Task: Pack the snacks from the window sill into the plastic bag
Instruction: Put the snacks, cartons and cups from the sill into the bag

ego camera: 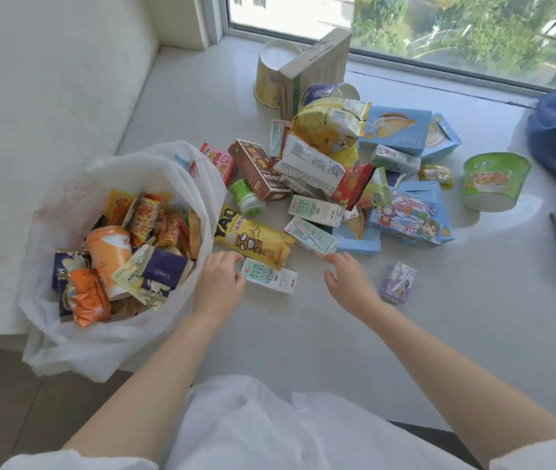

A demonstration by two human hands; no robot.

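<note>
Both hands empty, fingers loosely spread. Left hand (218,283) sits at the white milk carton (269,275), fingertips touching its near end; right hand (349,281) hovers just short of the pile, holding nothing.

Step in hand, my read: pick up that nearest carton. Wrap fingers around its long sides and lift straight, since the yellow chip bag (252,240) lies against its far edge. Drop it into the plastic bag (66,212), which stands open just left, already roughly half full. Right hand could take the purple carton (398,282), lying apart on the window sill (320,334).

Counts on the sill, near to far:
- small milk cartons: about five visible, the purple one among them
- blue boxes: four, roughly; overlap hides edges
- green bottle (246,196): one
- brown box (257,169): one
- noodle cups: three: green (493,181), yellow (271,74) and blue
- upright cardboard box (317,67): one
</note>
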